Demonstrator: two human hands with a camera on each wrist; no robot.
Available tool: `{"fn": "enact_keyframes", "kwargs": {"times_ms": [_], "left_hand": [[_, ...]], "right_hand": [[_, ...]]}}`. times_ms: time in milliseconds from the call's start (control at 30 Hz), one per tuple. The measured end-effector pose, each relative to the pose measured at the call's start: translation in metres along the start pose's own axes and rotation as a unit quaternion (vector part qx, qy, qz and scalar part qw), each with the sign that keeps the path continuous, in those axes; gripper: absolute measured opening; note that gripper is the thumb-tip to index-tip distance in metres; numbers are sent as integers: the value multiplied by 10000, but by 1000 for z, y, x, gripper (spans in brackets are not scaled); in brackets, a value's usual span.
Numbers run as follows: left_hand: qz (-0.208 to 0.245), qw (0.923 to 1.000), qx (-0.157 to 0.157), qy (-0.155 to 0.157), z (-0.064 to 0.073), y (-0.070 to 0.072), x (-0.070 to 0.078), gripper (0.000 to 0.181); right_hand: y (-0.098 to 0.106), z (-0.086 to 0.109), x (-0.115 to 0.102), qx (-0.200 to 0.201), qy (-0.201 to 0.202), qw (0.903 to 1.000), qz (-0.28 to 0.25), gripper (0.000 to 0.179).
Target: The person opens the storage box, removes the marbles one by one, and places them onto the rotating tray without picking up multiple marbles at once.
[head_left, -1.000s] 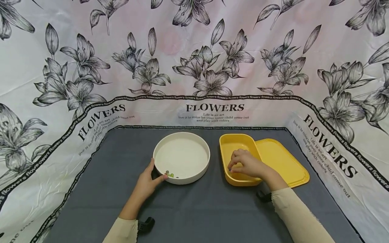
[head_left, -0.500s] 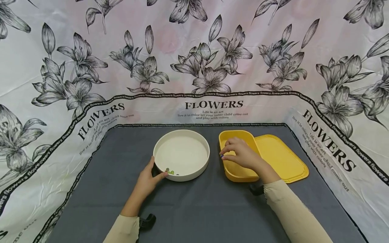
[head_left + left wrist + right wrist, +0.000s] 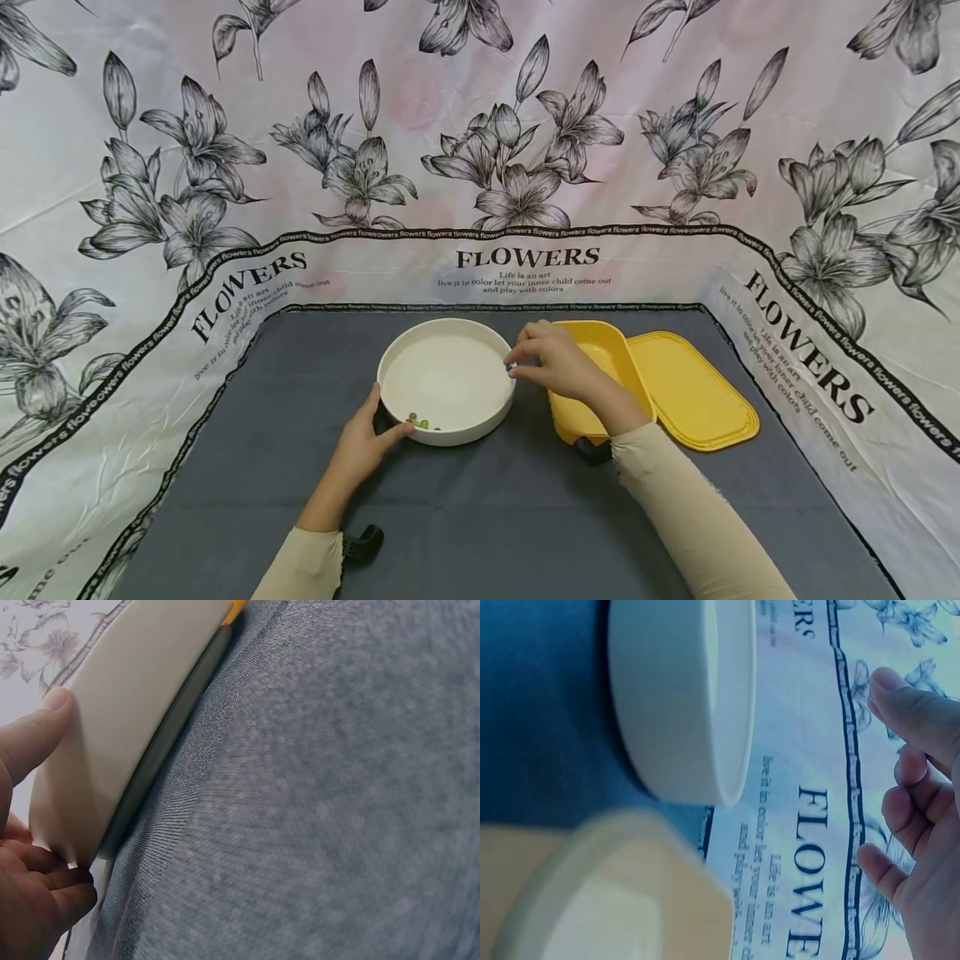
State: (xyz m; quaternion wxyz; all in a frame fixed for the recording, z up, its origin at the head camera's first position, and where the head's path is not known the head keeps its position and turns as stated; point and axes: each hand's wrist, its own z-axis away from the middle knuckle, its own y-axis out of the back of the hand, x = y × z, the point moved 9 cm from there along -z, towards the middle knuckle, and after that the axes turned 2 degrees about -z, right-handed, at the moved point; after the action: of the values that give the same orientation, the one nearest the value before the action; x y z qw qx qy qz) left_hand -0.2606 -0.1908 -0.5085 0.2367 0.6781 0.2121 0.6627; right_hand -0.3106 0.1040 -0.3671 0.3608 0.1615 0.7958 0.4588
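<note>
A round white dish [image 3: 446,375] stands on the grey cloth, with several small green and dark marbles [image 3: 422,423] against its near left wall. My left hand [image 3: 363,450] grips the dish's near left side, thumb at the rim; in the left wrist view its fingers [image 3: 71,889] curl in by the lower edge. Between thumb and fingertips, my right hand [image 3: 562,360] pinches a small blue marble [image 3: 511,367] at the dish's right rim. Under the right forearm, partly covered, is a yellow box [image 3: 641,379]. The right wrist view shows the right fingers [image 3: 911,712] above the dish's rim.
A flat yellow lid [image 3: 697,392] lies to the right of the box, touching its side. Behind the grey tabletop [image 3: 465,533] hangs a white sheet [image 3: 360,275] printed with flowers. Each wrist wears a black strap mount [image 3: 365,546].
My right hand has moved left, out of the yellow box and over to the dish's right rim, carrying the blue marble. The left hand keeps its hold on the dish.
</note>
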Motion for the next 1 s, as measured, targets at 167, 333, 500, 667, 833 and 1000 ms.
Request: {"fn": "enact_keyframes", "kwargs": {"times_ms": [167,333,500,667,833,1000], "left_hand": [[107,9999,-36,-17,0,-1,0,111],[131,9999,-77,-80,-1,-1,1,112],[102,9999,-91,-71,0,-1,1,113],[47,10000,-16,-77,-3,-1,0,112],[56,10000,-37,-39,0,-1,0,110],[118,9999,-99,-22,-1,-3,1,111]], "right_hand": [[-9,-18,-8,-117,140,9997,147,16],[-18,-33,-14,-306,84,9994,119,16],[-29,-46,-15,-546,25,9984,155,16],[-40,-63,-11,-804,-8,9965,211,17],[-57,-80,-7,-1095,11,9938,210,17],[-69,-96,-3,-1315,46,9908,303,18]]}}
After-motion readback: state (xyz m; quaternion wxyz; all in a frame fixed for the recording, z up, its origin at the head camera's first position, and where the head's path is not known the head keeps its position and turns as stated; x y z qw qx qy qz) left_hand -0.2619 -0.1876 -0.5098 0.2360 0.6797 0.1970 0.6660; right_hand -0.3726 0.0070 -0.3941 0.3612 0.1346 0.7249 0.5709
